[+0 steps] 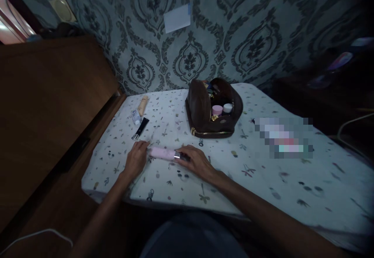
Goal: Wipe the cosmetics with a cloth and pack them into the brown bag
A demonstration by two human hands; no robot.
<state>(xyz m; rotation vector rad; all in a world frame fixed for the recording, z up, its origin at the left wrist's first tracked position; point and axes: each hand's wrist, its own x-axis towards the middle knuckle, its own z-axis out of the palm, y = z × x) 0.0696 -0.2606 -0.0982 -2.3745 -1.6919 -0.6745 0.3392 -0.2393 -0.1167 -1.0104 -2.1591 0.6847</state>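
A pink tube (162, 153) with a silver band and dark cap lies crosswise between my hands, low over the patterned white sheet. My left hand (137, 156) has its fingers closed at the tube's left end. Around the dark cap at the other end, the fingers of my right hand (194, 159) are closed. Just beyond my left hand lie a black tube (142, 127), a small clear tube (136, 116) and a beige tube (143, 105). An open brown bag (199, 108) stands behind my right hand, with a pink-lidded jar (217, 110) and a white-lidded jar (227, 108) inside.
The padded surface under the patterned sheet (263, 188) reaches the papered wall. A pixelated item (283, 138) lies on it at the right. Wooden furniture (52, 106) stands at the left, and a bottle (340, 61) is at the far right.
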